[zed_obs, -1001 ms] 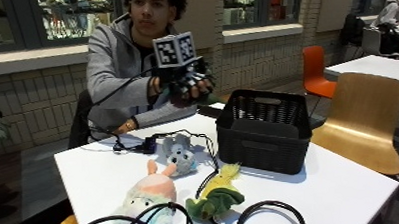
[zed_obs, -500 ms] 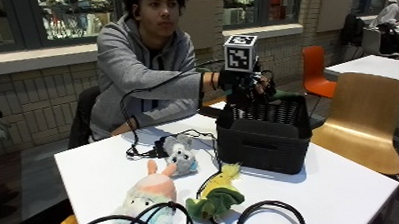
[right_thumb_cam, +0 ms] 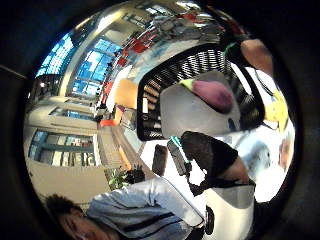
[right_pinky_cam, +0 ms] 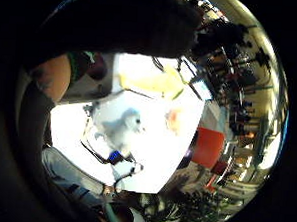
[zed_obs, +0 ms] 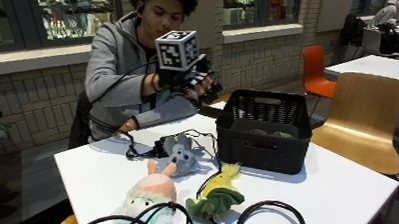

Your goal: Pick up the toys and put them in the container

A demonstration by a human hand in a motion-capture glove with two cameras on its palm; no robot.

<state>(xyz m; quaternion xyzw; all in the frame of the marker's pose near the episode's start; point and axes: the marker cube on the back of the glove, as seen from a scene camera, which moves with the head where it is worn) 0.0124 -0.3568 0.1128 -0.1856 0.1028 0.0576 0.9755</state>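
While the gloved hand hangs open and empty beside the basket, reaching for the grey toy could snag cables.

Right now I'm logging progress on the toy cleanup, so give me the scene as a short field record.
hand: gloved right hand raised beside the basket, holding nothing
container: black basket on the white table
in container: one purple toy
still on table: grey plush, pink-eared plush, yellow-green plush
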